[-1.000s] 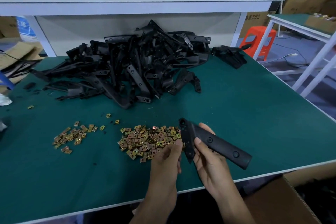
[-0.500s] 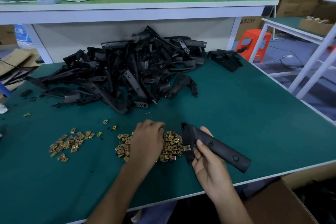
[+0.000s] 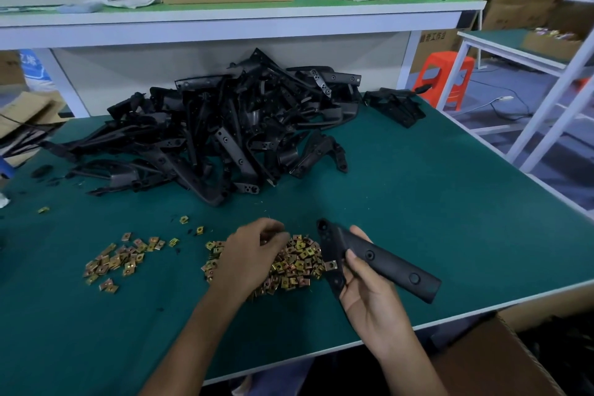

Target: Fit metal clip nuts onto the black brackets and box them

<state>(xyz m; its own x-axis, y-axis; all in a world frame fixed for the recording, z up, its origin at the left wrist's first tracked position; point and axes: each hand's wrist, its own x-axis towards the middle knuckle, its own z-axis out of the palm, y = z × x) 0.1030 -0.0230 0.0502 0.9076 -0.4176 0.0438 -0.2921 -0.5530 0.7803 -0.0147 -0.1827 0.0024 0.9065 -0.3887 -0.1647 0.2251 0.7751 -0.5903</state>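
Where black brackets (image 3: 225,132) lie heaped, a green mat (image 3: 434,202) spreads.

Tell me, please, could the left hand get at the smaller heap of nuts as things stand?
Probably yes: the left hand is at the larger heap, and only open green mat lies between it and the smaller heap to its left.

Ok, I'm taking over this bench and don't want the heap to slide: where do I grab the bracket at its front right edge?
Take that bracket by its arched middle, coming from the right over the bare mat. It lies at the outer edge of the pile with nothing on top, and its right side looks open.
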